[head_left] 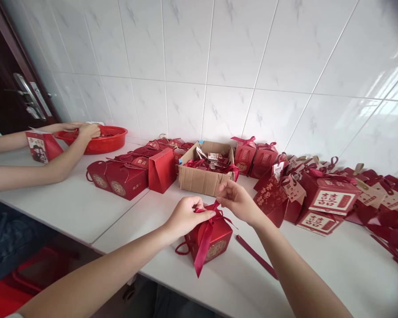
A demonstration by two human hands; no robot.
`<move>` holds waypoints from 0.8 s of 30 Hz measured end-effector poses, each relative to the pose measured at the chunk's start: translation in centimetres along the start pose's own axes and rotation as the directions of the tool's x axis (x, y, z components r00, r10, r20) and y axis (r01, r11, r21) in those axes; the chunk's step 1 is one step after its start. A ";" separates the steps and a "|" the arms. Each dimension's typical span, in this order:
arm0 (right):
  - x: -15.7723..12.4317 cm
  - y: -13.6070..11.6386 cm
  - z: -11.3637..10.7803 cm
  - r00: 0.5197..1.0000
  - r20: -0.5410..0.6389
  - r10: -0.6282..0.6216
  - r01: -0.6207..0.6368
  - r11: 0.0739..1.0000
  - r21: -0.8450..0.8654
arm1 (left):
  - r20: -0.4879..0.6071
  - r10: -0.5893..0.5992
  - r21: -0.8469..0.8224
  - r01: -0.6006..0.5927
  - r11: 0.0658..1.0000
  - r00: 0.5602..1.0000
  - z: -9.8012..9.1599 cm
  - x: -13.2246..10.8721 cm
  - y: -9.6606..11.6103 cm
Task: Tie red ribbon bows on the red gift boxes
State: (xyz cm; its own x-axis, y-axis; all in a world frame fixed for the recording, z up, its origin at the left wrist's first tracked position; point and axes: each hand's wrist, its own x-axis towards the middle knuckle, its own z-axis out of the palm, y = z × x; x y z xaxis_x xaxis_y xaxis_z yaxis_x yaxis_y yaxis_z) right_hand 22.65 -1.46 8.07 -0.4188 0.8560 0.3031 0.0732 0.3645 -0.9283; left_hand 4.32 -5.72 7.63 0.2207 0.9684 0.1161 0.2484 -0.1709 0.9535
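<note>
In front of me on the white table stands a small red gift box (220,236) with a gold round emblem. A dark pink ribbon (204,249) crosses its top, one tail hanging down the front. My left hand (189,215) is closed on the ribbon at the box top, thumb laid across it. My right hand (237,201) pinches another part of the ribbon just above the box, fingers curled. A red cord loop (181,249) sticks out at the box's left side. To the right, a loose dark red strip (255,256) lies on the table.
Behind the box sits an open cardboard carton (199,180) of tags and ribbons. Finished-looking red boxes (331,194) crowd the right; more red boxes (126,176) stand left. At far left, a co-worker's hands (88,131) reach into a red basin (111,141). A tiled wall (235,53) backs the table.
</note>
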 end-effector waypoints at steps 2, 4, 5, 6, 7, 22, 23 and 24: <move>0.0 0.0 -0.2 1.000 0.001 0.016 -0.016 0.999 0.030 | 0.018 -0.014 -0.021 0.014 1.000 1.000 -0.1 -0.1 -0.1; 0.0 -0.1 -0.4 1.000 -0.012 0.023 -0.023 0.998 0.054 | 0.037 -0.035 -0.052 0.037 0.998 0.999 -0.2 -0.3 -0.1; 0.0 -0.2 -0.4 0.999 -0.021 0.025 -0.023 0.998 0.061 | 0.046 -0.043 -0.069 0.046 0.997 0.998 -0.2 -0.4 -0.1; 0.0 -0.2 -0.5 0.999 -0.032 0.024 -0.021 0.998 0.065 | 0.053 -0.046 -0.085 0.050 0.995 0.998 -0.3 -0.4 -0.1; 0.1 -0.2 -0.5 0.999 -0.042 0.021 -0.018 0.998 0.066 | 0.058 -0.046 -0.096 0.052 0.994 0.997 -0.3 -0.5 -0.1; -1.6 -2.6 -3.0 0.836 0.397 0.378 -0.227 0.898 -0.376 | 0.039 0.008 0.012 -0.008 1.000 0.999 0.4 -0.5 -1.4; -1.6 -2.7 -2.9 0.834 0.363 0.415 -0.249 0.871 -0.423 | 0.041 0.022 0.016 -0.023 1.000 0.999 0.3 -0.6 -1.4; -1.6 -2.7 -2.9 0.837 0.331 0.437 -0.263 0.850 -0.457 | 0.042 0.038 0.027 -0.039 0.999 0.998 0.2 -0.6 -1.4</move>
State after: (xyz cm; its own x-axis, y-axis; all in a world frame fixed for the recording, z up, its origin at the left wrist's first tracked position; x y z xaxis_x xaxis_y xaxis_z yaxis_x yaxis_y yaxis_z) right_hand 25.73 -2.72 10.72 -0.6178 0.7540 -0.2232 0.5859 0.2520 -0.7702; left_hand 4.04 -6.10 6.13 0.2695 0.9528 0.1400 0.2647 -0.2131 0.9405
